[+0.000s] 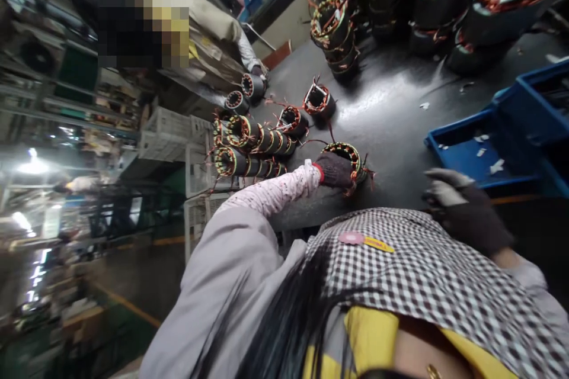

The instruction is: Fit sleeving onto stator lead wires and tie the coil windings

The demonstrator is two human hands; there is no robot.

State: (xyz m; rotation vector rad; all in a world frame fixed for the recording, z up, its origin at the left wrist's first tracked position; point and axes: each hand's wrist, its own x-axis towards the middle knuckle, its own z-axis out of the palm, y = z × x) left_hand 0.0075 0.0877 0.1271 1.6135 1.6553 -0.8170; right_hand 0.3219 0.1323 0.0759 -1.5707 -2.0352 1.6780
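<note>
My left hand (336,170), in a dark knit glove with a red cuff, grips the near side of a motor stator (354,156). Copper coils and yellow-green edging line the stator's open top, and loose wire leads stick out at its sides. The fingers are partly hidden inside the ring. Off to the right, beside the table edge, my right hand (471,210) hovers in a dark glove with pale fingertips. Its fingers are loosely stretched and slightly bent, with nothing visible in them. Two more stators, one upright (319,102) and one tilted (292,122), are just beyond my left hand.
Rows of stators lie on their sides (249,163) at the left. Stacked stators (335,35) stand at the back, with larger ones at right. Blue bins (484,154) holding white scraps are at the right. Across the dark table (386,112), a co-worker's gloved hand (256,66) touches a stator.
</note>
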